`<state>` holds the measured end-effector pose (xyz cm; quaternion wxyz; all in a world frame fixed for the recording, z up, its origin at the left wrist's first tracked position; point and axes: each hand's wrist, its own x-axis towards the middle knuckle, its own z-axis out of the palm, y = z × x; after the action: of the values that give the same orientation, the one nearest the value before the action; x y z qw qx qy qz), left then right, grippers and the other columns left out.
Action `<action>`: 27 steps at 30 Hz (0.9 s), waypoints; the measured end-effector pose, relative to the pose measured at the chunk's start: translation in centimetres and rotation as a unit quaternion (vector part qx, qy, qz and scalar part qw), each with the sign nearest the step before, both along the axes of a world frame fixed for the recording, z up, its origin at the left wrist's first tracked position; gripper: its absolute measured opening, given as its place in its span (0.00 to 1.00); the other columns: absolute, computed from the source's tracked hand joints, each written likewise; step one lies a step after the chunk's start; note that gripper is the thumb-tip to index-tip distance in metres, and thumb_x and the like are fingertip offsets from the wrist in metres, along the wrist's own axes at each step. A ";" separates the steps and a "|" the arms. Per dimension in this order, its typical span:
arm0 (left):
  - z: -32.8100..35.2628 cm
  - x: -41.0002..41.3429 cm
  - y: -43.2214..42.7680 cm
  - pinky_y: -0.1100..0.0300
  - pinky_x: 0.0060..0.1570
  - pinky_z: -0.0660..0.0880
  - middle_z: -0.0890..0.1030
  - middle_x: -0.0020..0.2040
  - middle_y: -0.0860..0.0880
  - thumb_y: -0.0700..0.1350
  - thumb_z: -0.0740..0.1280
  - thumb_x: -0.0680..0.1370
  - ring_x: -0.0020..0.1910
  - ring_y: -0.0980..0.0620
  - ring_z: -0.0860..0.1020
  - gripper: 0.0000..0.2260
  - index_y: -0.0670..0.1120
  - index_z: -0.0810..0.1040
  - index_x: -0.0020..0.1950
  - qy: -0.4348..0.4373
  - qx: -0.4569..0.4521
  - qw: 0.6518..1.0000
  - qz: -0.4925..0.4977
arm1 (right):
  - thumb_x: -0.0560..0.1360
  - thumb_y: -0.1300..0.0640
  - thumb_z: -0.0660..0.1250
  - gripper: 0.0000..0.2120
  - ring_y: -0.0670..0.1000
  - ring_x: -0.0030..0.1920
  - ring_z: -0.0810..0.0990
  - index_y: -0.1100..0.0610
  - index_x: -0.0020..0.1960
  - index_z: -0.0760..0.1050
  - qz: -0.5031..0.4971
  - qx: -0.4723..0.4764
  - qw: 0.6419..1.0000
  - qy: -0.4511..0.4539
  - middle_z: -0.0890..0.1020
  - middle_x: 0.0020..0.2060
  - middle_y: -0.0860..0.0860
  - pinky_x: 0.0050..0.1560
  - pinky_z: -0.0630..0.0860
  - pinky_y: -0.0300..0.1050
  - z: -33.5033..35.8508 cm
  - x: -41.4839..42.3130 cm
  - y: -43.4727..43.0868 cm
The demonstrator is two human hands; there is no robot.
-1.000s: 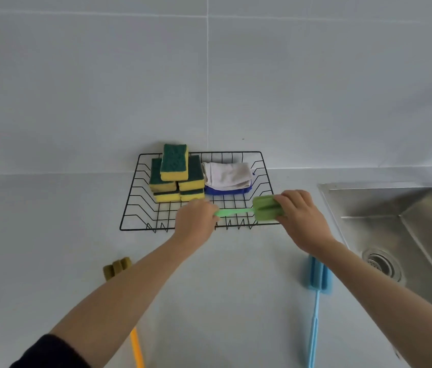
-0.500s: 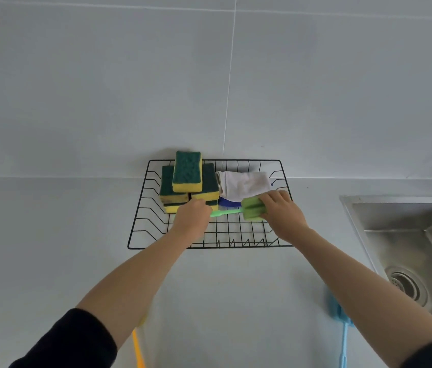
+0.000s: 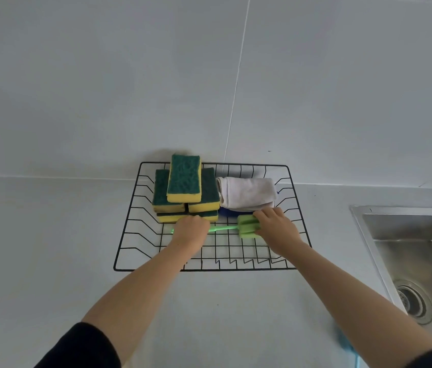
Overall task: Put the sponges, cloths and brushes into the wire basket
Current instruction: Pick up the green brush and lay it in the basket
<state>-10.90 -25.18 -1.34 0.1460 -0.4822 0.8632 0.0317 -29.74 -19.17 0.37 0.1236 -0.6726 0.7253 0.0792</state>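
Fingers of both hands grip the green brush (image 3: 246, 226) low inside the wire basket (image 3: 300, 216), left hand (image 3: 192, 229) on its handle, right hand (image 3: 276, 225) at its head. Nudged, the sponge stack (image 3: 184, 187) just behind might topple.

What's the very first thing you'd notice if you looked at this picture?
The black wire basket against the wall stands out, with a stack of green and yellow sponges in its back left and a folded grey cloth beside them. In front of those, inside the basket, the left hand holds the handle and the right hand the foam head of a bright green brush. A steel sink sits at the right.
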 end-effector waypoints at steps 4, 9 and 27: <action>0.2 0.1 -0.1 0.59 0.40 0.73 0.82 0.44 0.46 0.40 0.60 0.78 0.37 0.50 0.73 0.07 0.42 0.78 0.49 0.014 0.006 1.000 0.005 | 0.77 0.54 0.60 0.22 0.56 0.67 0.64 0.56 0.69 0.61 0.006 0.006 1.000 0.004 0.68 0.66 0.53 0.61 0.70 0.48 0.2 0.1 0.0; 1.5 0.5 0.6 0.57 0.41 0.75 0.81 0.46 0.47 0.45 0.59 0.80 0.44 0.48 0.80 0.11 0.43 0.78 0.52 0.051 -0.006 0.999 0.016 | 0.79 0.50 0.55 0.29 0.54 0.75 0.53 0.57 0.75 0.49 0.005 0.003 1.000 -0.017 0.57 0.74 0.53 0.72 0.57 0.48 2.0 0.2 0.8; 11.5 -1.9 7.3 0.38 0.66 0.60 0.65 0.73 0.43 0.67 0.44 0.73 0.72 0.44 0.65 0.37 0.43 0.65 0.72 0.178 -0.181 0.965 -0.063 | 0.52 0.28 0.14 0.50 0.47 0.68 0.29 0.57 0.66 0.23 -0.005 -0.160 0.987 0.002 0.28 0.67 0.49 0.75 0.39 0.50 11.1 -0.7 9.1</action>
<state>-12.80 -17.86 10.21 -0.0980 -0.4316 0.8954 -0.0493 -30.43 -10.04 11.49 0.0136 -0.6799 0.7323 -0.0369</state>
